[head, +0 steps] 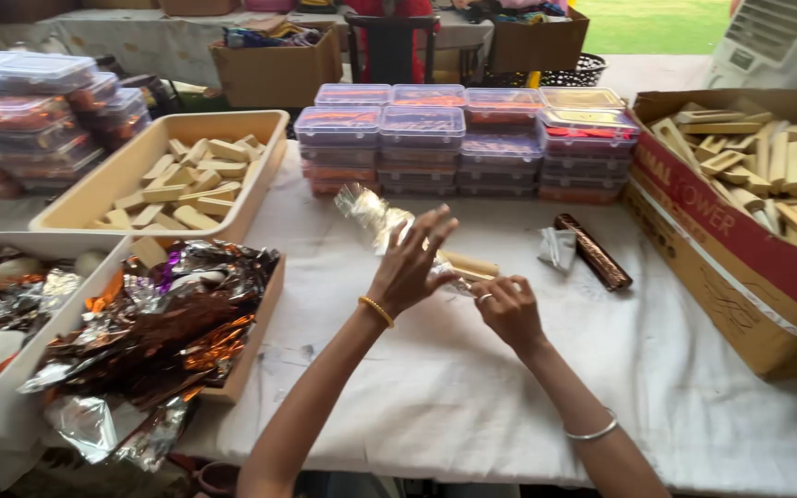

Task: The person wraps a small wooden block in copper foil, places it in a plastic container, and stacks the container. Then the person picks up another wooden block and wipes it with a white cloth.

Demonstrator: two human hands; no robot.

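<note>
1. Pale tan rectangular bar (469, 266), half sleeved in a clear crinkled cellophane wrapper (375, 217): it sits just above the white cloth-covered worktop (435, 387), between our two hands, near the middle of the cloth.
2. Left hand (410, 263): fingers spread wide over the wrapper; the grip looks loose, palm resting on the film rather than pinching it.
3. Right hand (507, 309): fingertips pressed together on the near end of the bar and the film about it.
4. Dark brown foil-wrapped bar (594, 251), lying on the cloth just right of our hands, with a small crumpled silver scrap (556, 247) touching it.
5. Cream plastic tray (145, 152) of bare bars, back left; open cardboard box (740, 249) of more bars, right.
6. Wooden box of loose brown and silver foil sheets (163, 323), near left, with some sheets spilling over the front edge of the worktop.
7. Stacked clear lidded plastic containers (472, 138), back centre.
8. Risks, as we judge them: with the left grip so open, the film could spring back and slip off the bar. A hard tug by the right fingertips could tear the thin cellophane. The overhanging foil could slide to the floor if we brush it with the left forearm.
</note>
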